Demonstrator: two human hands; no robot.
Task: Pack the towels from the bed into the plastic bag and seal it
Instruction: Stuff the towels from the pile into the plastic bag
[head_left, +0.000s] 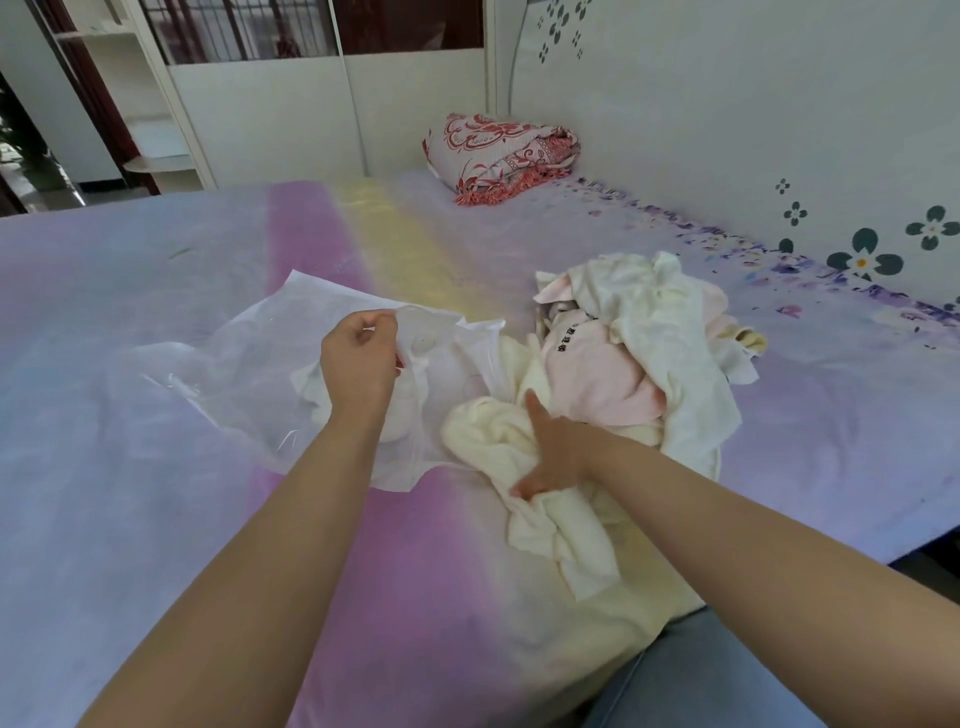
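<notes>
A clear plastic bag (234, 374) lies on the bed, its mouth facing the towels, with some white cloth showing inside. My left hand (358, 358) pinches the upper edge of the bag's mouth and lifts it. A heap of cream, white and pink towels (639, 364) sits to the right of the bag. My right hand (550, 452) grips a cream towel (535, 525) at the near side of the heap, thumb pointing up, fingers buried in the fabric.
The bed (156, 519) has a pastel purple, pink and yellow sheet. A folded red-patterned blanket (498, 156) lies at the far end by the wall. My knee in jeans (717, 675) is at the bottom right. A wardrobe (291, 104) stands beyond the bed.
</notes>
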